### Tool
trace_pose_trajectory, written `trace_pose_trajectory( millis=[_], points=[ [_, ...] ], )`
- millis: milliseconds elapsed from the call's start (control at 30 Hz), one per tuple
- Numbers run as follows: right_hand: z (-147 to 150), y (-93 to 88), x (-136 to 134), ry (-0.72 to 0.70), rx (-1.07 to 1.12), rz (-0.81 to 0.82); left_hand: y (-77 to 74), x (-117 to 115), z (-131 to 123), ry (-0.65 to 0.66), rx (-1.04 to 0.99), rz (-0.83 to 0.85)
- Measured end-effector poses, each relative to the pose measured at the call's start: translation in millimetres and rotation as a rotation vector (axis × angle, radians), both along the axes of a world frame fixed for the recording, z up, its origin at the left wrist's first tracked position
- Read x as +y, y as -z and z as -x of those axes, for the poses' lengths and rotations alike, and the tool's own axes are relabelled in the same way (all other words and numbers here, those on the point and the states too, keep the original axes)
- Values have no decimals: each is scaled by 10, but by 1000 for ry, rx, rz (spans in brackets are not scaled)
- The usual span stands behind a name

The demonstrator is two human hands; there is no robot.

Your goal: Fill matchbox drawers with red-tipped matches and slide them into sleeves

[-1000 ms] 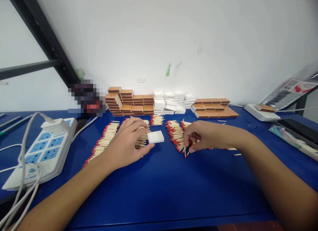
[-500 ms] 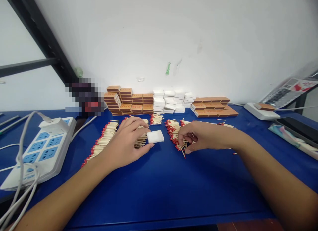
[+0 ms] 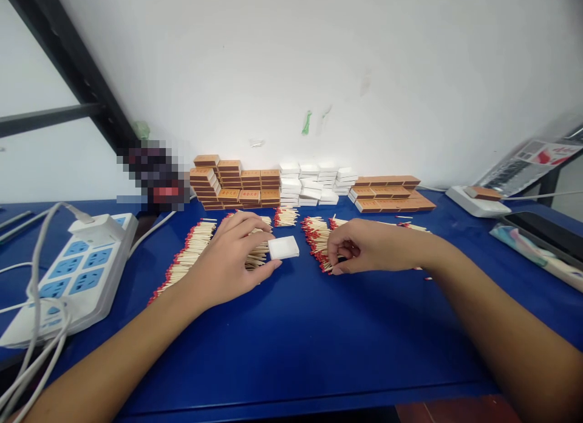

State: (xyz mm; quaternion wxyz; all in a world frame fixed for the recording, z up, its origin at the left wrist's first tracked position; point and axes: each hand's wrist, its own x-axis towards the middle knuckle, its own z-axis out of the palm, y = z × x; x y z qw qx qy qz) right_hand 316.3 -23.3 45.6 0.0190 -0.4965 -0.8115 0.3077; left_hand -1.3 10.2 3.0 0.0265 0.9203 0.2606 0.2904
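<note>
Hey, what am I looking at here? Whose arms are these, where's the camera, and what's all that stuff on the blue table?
There is no machine here: these are a person's two bare arms, filmed by one camera worn on the head, looking forward and down. The left hand grips a small white tray by its end and rests on a heap of red-tipped sticks. The right hand pinches matches in a second pile. All of this lies on a blue table. Along the wall are stacked brown boxes and white boxes. A power strip with cables lies far left.
</note>
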Motion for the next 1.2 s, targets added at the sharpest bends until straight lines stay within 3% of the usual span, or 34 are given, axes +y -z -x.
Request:
trace_pose_trajectory(
  millis=[233,433,700,900,1200],
  points=[
    [18,-141,-52,92,52,74,4,-34,-19,18,13,15],
    [203,-13,-54,66,356,63,15,-138,-95,72,15,60],
    [451,143,-83,174,533,55,30,-188,-119,94,24,72],
    [541,174,-110,168,521,18,30,-177,-108,92,26,92],
    [420,112,-112,125,345,-120,-2,-170,-96,84,36,97]
  ],
)
